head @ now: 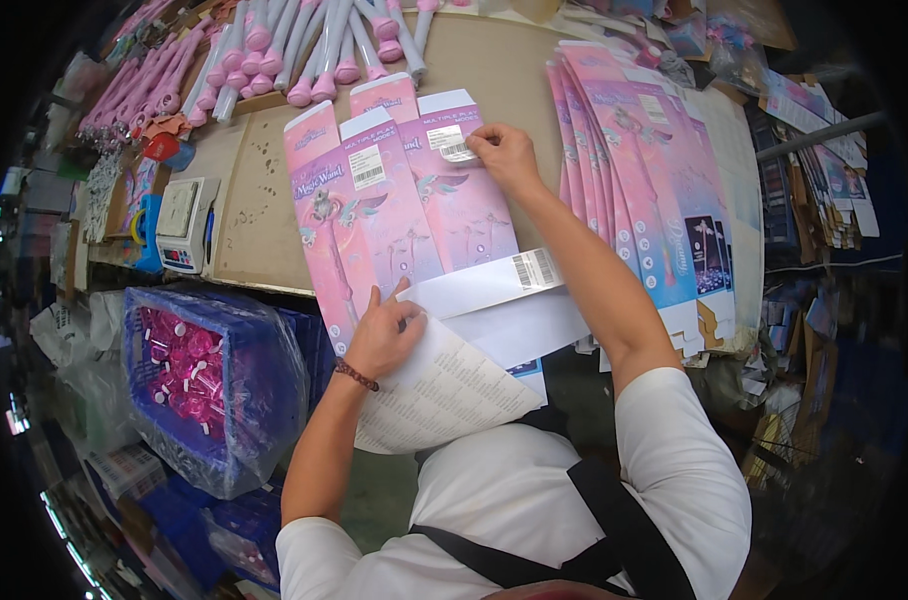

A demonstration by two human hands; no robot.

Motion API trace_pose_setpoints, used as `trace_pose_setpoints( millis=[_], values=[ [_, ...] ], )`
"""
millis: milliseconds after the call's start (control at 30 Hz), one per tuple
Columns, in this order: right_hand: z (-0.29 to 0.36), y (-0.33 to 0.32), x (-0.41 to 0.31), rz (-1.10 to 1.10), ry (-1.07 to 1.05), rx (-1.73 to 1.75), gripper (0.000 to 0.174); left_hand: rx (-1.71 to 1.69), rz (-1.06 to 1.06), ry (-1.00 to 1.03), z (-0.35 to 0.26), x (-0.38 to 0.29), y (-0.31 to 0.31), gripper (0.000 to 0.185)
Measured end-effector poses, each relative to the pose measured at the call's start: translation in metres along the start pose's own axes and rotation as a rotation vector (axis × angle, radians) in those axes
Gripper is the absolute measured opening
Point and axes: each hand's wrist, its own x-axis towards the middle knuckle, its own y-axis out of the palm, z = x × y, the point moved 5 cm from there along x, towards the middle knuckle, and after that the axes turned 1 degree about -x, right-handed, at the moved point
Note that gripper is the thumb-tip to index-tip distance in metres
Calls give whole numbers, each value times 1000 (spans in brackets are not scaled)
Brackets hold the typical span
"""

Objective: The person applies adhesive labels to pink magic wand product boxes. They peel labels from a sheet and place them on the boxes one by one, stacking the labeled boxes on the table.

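Observation:
With thumb and forefinger, my right hand (505, 154) pinches the right edge of a white barcode sticker (448, 143) at the top of a flat pink-and-purple toy wand box (465, 217). Beside it lies another flat wand box (341, 247), bearing its own barcode sticker (367, 167). My left hand (385, 334) rests on the curled sheet of label backing (439, 390), its fingers spread over the lower part of the boxes. One barcode label (536, 269) is on the sheet's white strip near my right forearm.
Overlapping flat wand boxes (634, 172) cover the table's right side. Pink-ended clear tubes (326, 52) and pink wand handles (150, 75) lie at the back left. A digital scale (186, 225) stands at the left edge, above a blue plastic-lined crate (251, 405) of pink parts (187, 360).

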Motion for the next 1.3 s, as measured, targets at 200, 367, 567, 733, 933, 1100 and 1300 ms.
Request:
trace_pose_setpoints(
  millis=[200,367,567,733,933,1100,1300],
  values=[
    [-10,12,8,-19,-22,-150,18,-29,-6,38,3,0,0,18],
    [-14,16,5,-17,23,-125,22,-4,1,59,2,1,0,18],
    [-13,17,2,-18,-3,-153,23,1,-3,73,-2,1,0,19],
    [-13,18,1,-19,2,-185,20,31,-3,98,-5,1,-1,19],
    [-15,18,1,-31,7,-165,22,40,-2,102,-7,2,-1,19],
    [-15,18,2,-27,23,-179,22,38,11,97,-7,2,-1,19],
    [-14,18,3,-24,28,-209,22,44,7,105,-8,2,-2,19]
  ],
)
